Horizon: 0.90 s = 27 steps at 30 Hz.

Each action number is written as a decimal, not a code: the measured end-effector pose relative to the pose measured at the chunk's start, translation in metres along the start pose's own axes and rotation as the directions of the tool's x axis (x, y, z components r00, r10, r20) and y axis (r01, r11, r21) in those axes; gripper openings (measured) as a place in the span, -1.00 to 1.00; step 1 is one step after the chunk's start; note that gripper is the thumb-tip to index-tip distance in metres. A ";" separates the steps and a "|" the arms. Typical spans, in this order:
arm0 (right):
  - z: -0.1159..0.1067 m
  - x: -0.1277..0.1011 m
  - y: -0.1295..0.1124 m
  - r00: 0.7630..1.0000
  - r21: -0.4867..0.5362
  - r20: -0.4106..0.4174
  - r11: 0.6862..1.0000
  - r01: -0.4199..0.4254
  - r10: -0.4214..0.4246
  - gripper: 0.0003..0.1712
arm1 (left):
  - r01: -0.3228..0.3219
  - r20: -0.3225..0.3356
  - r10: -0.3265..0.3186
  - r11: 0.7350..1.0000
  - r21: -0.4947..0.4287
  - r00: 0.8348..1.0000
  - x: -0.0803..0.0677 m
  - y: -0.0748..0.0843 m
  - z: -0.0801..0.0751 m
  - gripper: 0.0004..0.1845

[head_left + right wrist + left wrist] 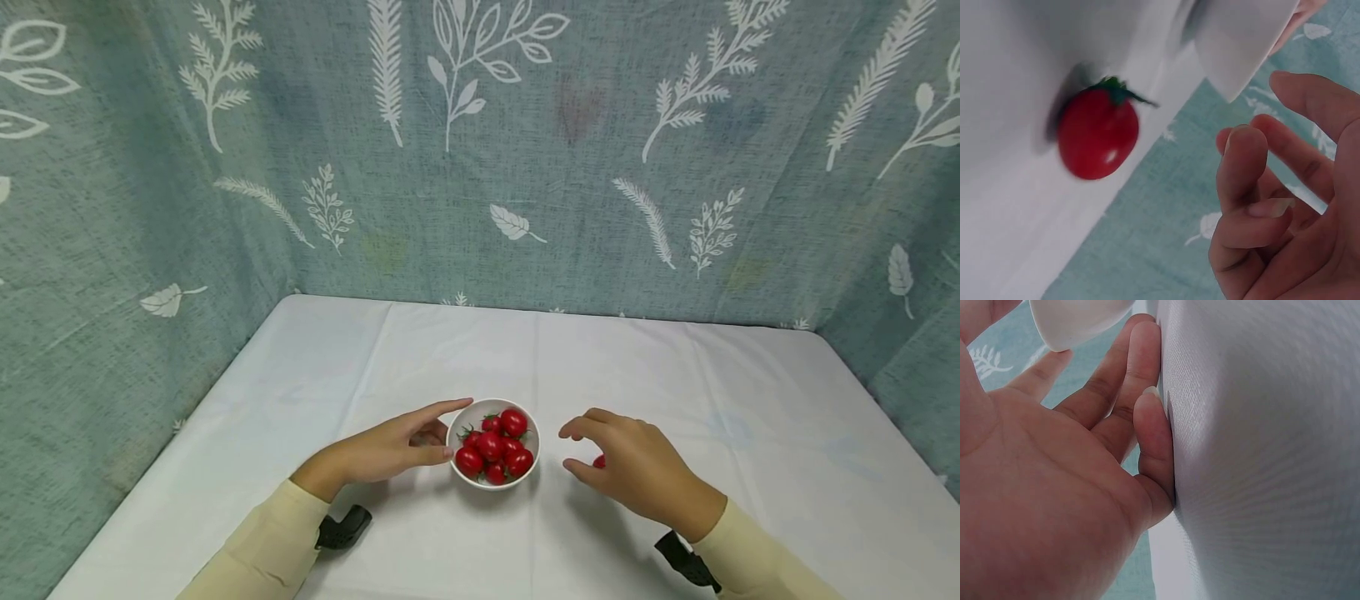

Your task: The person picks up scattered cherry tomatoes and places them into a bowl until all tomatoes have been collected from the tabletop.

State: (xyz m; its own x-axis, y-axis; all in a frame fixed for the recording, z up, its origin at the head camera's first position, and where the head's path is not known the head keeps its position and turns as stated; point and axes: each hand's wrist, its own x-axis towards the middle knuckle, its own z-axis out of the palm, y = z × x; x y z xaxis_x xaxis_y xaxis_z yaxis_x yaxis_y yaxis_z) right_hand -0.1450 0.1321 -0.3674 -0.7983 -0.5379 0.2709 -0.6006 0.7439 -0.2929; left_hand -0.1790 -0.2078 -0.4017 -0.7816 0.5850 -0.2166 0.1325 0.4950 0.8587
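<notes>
A white bowl (467, 419) stands on the table, holding several red cherry tomatoes (491, 446), some with green stems. My left hand (386, 450) is at its left side, index finger and thumb extended along the rim. In the left wrist view, a fingertip touches the bowl (1082, 322), while the lower fingers lie against the cloth. To the right of the bowl, my right hand (633, 462) hovers with loosely bent fingers and nothing in its grasp. Partly hidden beneath it is a loose cherry tomato (599, 461); the right wrist view shows this tomato (1099, 132) apart from the fingers.
A white cloth (420, 542) covers the table. Behind it and along both sides hangs a blue-green curtain (465, 217) with white leaf prints. Black devices (345, 527) are strapped at both wrists, over cream sleeves.
</notes>
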 end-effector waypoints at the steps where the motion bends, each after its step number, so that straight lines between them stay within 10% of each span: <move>1: 0.000 -0.001 0.002 1.000 -0.009 0.008 1.000 -0.013 0.013 -0.69 | -0.001 0.000 0.001 1.000 -0.001 1.000 0.000 0.000 0.000 -0.27; 27: 0.005 -0.028 0.031 0.989 -0.135 0.092 0.986 -0.100 0.113 -0.66 | -0.008 0.002 0.008 1.000 -0.010 1.000 0.002 -0.001 0.000 -0.26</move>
State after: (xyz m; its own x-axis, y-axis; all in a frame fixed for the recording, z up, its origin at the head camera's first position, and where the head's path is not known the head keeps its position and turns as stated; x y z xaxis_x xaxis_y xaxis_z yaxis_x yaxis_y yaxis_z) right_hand -0.1412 0.1686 -0.3884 -0.8617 -0.4847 0.1505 -0.5064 0.8407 -0.1917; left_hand -0.1807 -0.2073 -0.4030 -0.7794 0.5899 -0.2109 0.1325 0.4842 0.8649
